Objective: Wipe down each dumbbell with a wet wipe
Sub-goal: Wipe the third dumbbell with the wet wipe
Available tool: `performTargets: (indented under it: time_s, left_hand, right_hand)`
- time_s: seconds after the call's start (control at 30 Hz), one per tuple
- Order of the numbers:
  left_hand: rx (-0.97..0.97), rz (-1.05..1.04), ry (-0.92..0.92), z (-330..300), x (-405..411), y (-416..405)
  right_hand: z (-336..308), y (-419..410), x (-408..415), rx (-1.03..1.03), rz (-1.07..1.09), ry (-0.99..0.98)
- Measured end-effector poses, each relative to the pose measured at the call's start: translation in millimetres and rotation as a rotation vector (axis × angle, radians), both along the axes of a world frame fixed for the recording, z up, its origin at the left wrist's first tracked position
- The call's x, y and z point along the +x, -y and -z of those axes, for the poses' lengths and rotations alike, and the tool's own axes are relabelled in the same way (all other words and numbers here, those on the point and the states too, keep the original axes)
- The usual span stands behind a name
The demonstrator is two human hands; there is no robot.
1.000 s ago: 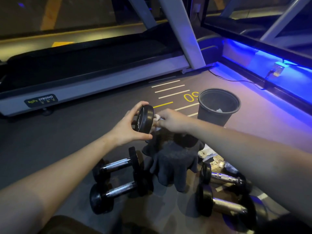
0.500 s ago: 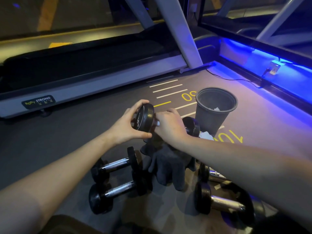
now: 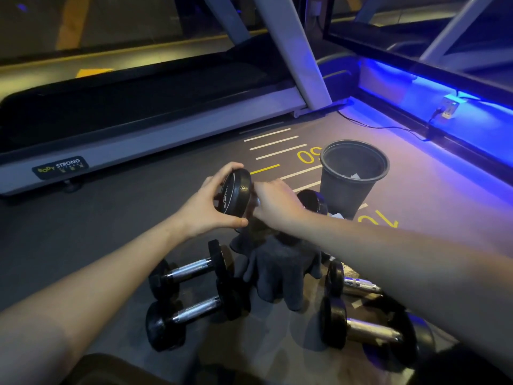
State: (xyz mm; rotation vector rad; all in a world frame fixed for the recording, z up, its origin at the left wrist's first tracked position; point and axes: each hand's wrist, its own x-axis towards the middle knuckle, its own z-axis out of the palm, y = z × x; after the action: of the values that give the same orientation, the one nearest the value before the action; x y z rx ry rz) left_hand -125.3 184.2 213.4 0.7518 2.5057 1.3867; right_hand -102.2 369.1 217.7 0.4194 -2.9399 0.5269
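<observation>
A black dumbbell (image 3: 236, 194) is held above the floor. My left hand (image 3: 206, 207) grips its near end plate, thumb below and fingers over the top. My right hand (image 3: 277, 204) is closed round its handle, which the hand covers; a wet wipe cannot be made out there. The far plate (image 3: 312, 201) shows beyond my right wrist. Two dumbbells (image 3: 191, 269) (image 3: 194, 315) lie on the floor at lower left. Two others (image 3: 358, 286) (image 3: 369, 330) lie at lower right, partly under my right forearm.
A dark grey cloth (image 3: 277, 268) lies bunched on the floor between the dumbbell pairs. A black bin (image 3: 352, 176) with white scraps inside stands just right of my hands. A treadmill (image 3: 155, 134) runs along the far side, and a cable (image 3: 383, 126) crosses the blue-lit floor.
My right hand has slid from beside the near plate along the handle and now covers it. The far plate has come into view. My left hand keeps its grip.
</observation>
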Motion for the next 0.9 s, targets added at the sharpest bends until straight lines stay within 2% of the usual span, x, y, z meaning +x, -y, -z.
performTargets:
  time_s: [0.1, 0.3, 0.67, 0.9]
  left_hand:
    - [-0.004, 0.001, 0.011, -1, 3, 1]
    - [0.024, -0.021, 0.035, 1, 4, 3]
    - [-0.004, 0.022, -0.012, -2, 6, 3]
    - [-0.011, 0.002, 0.019, 3, 3, 6]
  right_hand:
    - [5, 2, 5, 0.051, 0.001, -0.089]
    - [-2, -7, -14, 0.008, -0.069, 0.202]
    - [-20, -21, -23, 0.101, -0.152, 0.408]
    - [-14, -32, -24, 0.222, -0.121, 0.480]
